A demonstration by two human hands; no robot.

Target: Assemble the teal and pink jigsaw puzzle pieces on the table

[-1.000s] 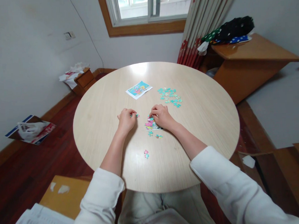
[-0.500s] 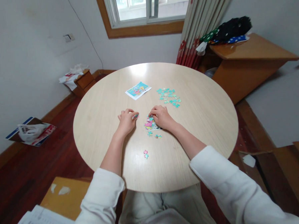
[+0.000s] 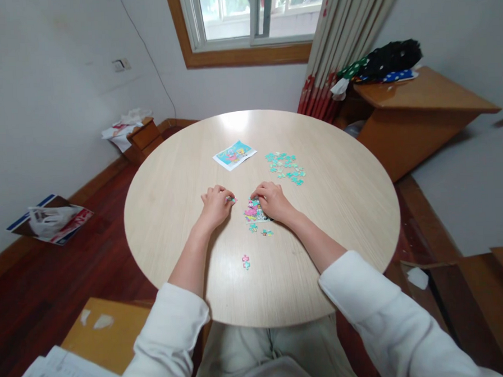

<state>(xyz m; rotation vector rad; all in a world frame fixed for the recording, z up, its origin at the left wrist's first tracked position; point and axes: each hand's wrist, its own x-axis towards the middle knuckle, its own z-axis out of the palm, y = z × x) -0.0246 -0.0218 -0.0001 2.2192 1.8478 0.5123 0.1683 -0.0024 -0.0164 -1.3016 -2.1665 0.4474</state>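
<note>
My left hand (image 3: 217, 205) is closed, thumb and fingers pinching a small teal-and-pink jigsaw puzzle piece (image 3: 232, 200) just off the table. To its right, my right hand (image 3: 272, 201) has its fingertips pinched on a teal puzzle piece at the top edge of a partly assembled jigsaw puzzle (image 3: 251, 212). That hand covers the puzzle's right part. Just below lie a teal puzzle piece (image 3: 253, 228) and a multicoloured piece (image 3: 267, 232). Nearer to me are joined pink and teal pieces (image 3: 246, 262).
The round table (image 3: 173, 232) has a printed picture card (image 3: 234, 155) and a spread of loose teal pieces (image 3: 286, 167) at its far side. A wooden desk (image 3: 423, 92) with cloths stands right. A yellow box (image 3: 102, 331) with papers sits low at left.
My left hand has turned the puzzle piece slightly in its fingertips, so more of it shows. My right hand stays at the assembled puzzle's top edge. The view has shifted slightly.
</note>
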